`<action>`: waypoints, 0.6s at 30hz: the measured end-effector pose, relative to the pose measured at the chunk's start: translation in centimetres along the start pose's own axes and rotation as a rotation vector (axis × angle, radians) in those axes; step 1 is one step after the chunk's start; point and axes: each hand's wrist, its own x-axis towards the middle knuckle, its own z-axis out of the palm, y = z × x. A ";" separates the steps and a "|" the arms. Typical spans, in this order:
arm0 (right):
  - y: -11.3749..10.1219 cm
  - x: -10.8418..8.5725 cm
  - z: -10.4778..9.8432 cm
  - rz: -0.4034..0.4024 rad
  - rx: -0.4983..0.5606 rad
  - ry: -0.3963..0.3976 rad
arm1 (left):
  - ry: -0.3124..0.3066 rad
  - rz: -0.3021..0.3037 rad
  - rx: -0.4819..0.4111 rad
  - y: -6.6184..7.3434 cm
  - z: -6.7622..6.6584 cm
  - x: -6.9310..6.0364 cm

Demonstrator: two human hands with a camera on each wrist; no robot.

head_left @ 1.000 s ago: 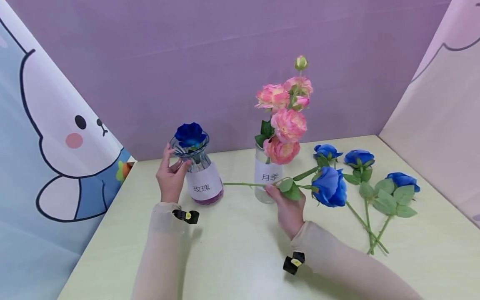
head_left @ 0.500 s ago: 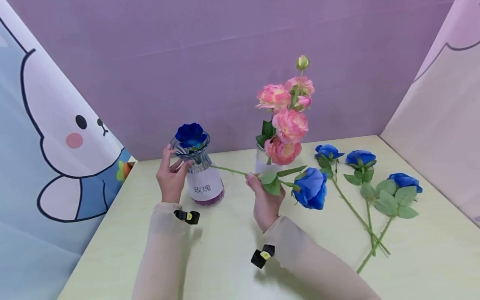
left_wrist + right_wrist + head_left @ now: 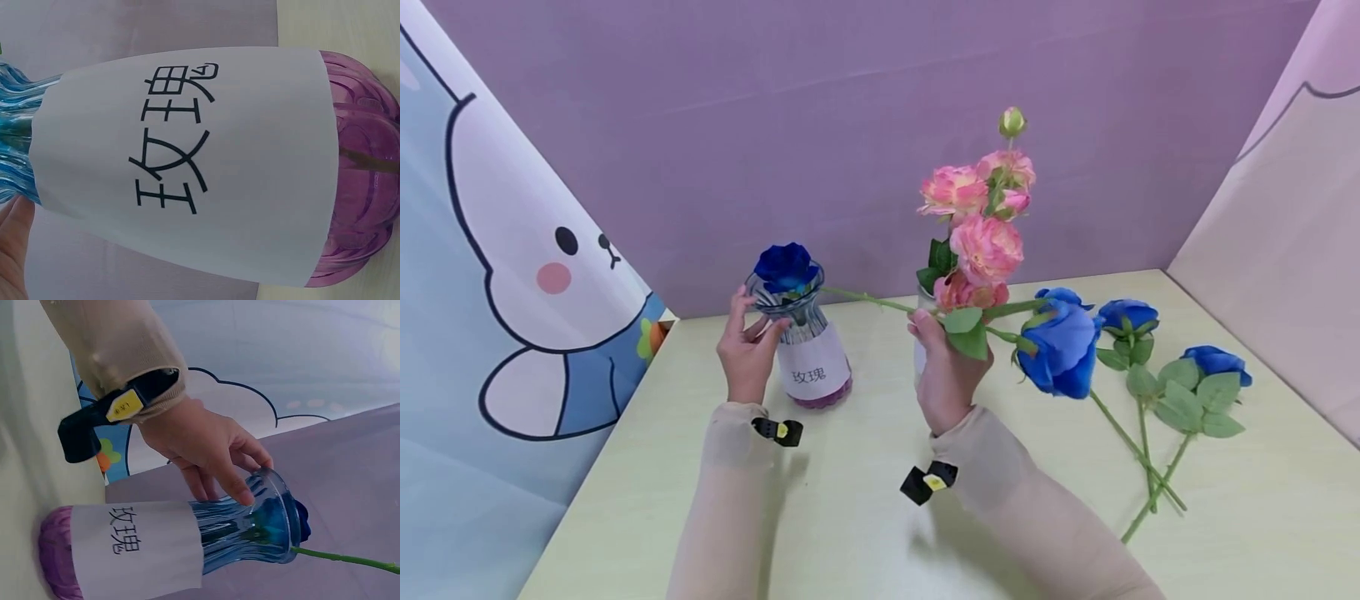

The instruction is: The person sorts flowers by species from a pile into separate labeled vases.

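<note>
My left hand (image 3: 748, 354) grips the neck of a blue-and-purple glass vase (image 3: 801, 321) with a white label; a blue rose (image 3: 786, 267) stands in it. In the left wrist view the label (image 3: 250, 169) fills the middle, with part of the hand (image 3: 14, 250) at the neck. My right hand (image 3: 949, 375) pinches the stem of another blue rose (image 3: 1062, 346), held nearly level with its bloom to the right. In the right wrist view that stem's end (image 3: 344, 558) is at the vase's rim (image 3: 284, 506), beside the left hand (image 3: 206, 447).
Behind my right hand stands a second vase (image 3: 923, 297) with pink flowers (image 3: 987, 247), partly hidden. Several blue roses (image 3: 1129, 317) lie on the table (image 3: 850, 533) at the right. A purple backdrop (image 3: 820, 125) rises behind, and a cartoon-printed cloth (image 3: 520, 275) hangs at the left.
My right hand has moved left, then up, bringing the rose's stem end from beside the vase's label up to its rim. The left hand keeps its grip on the neck.
</note>
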 end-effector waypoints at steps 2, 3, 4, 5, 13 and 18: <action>-0.1 0.3 0.3 -0.022 0.009 -0.007 | 0.000 0.003 0.001 0.0 0.0 0.0; -0.2 0.5 0.5 -0.034 0.004 -0.009 | 0.000 0.005 0.001 0.0 0.0 0.1; -0.3 0.6 0.7 -0.042 0.009 -0.014 | 0.001 0.007 0.000 0.0 0.0 0.1; -0.5 0.7 0.9 -0.050 0.013 -0.023 | 0.002 0.007 -0.001 0.0 0.0 0.1; -1.5 1.9 3.0 0.001 -0.153 -0.233 | 0.000 -0.006 -0.003 -0.3 0.1 0.2; -1.5 3.1 5.1 -0.179 -0.509 -0.440 | 0.009 0.008 0.005 -0.4 0.2 0.1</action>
